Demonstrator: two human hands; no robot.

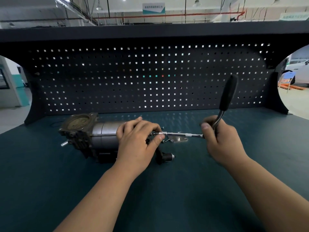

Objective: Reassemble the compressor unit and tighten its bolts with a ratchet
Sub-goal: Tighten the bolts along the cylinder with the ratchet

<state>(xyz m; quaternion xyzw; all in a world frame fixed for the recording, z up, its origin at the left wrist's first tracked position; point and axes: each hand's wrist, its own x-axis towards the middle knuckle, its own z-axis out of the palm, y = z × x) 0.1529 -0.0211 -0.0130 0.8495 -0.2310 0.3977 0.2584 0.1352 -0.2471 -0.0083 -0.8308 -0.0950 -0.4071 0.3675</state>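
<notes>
The compressor unit lies on its side on the dark green bench, its round head facing left and up. My left hand covers its right end, and the fingers pinch the socket end of a chrome extension bar. That bar runs level from the compressor's end to my right hand. My right hand grips the ratchet at its head, and the black handle stands up and leans right. The bolt under the socket is hidden by my left fingers.
A small metal bracket plate and loose screws lie on the bench just below the bar. A black cylindrical fitting sticks out at the compressor's near right. A dark pegboard closes off the back of the bench.
</notes>
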